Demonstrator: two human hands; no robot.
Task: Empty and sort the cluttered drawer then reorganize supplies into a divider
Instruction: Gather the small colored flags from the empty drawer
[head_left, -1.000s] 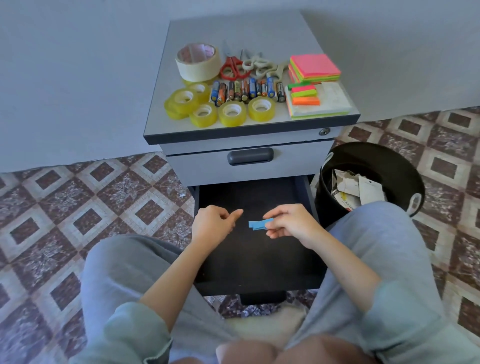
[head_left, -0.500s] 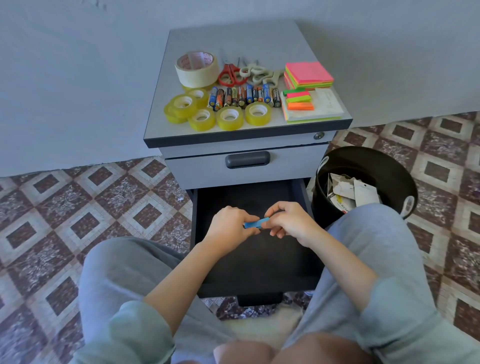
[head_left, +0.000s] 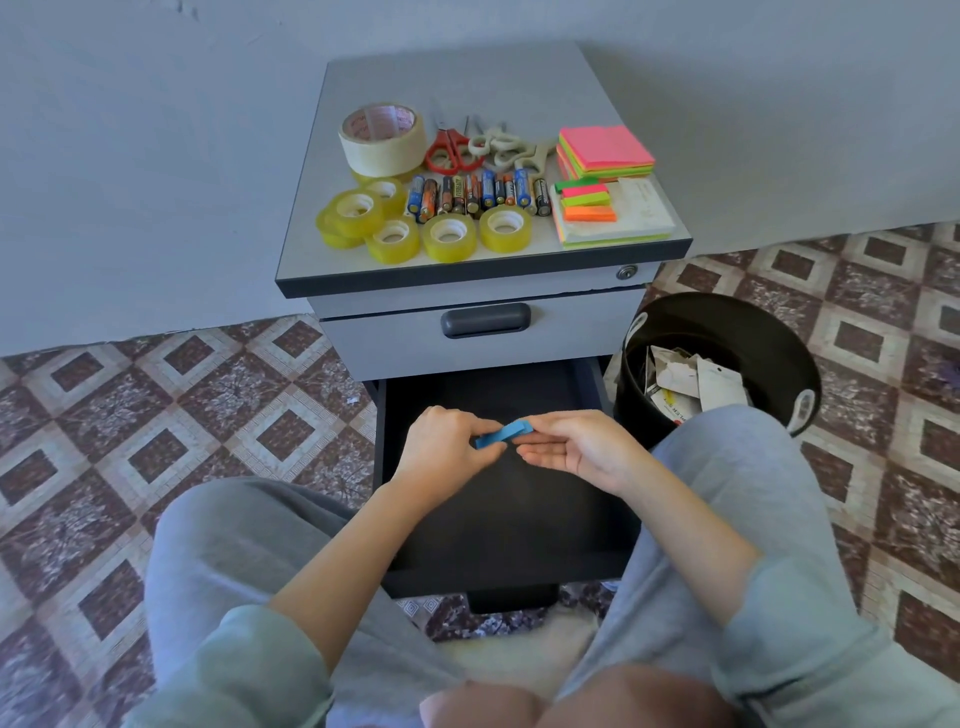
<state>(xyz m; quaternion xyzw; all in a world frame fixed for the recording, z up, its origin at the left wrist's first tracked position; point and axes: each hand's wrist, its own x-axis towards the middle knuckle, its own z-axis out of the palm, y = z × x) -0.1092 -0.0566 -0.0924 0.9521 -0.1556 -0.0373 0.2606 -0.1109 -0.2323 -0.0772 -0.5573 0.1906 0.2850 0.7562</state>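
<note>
Over the open drawer (head_left: 509, 525) mid-frame, left hand (head_left: 441, 453) and right hand (head_left: 579, 449) are pinching a blue strip (head_left: 503, 435); fingertips (head_left: 545, 421) are clamping its ends.

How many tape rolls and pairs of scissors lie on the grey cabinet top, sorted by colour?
Large beige masking-tape roll: 1
Small yellow clear-tape rolls: 6 plainly seen, two of them stacked; a yellow edge under the beige roll may be a seventh
Red-handled scissors: 1
White-handled scissors: 2, as far as the overlapping handles show
Total: 10
</note>
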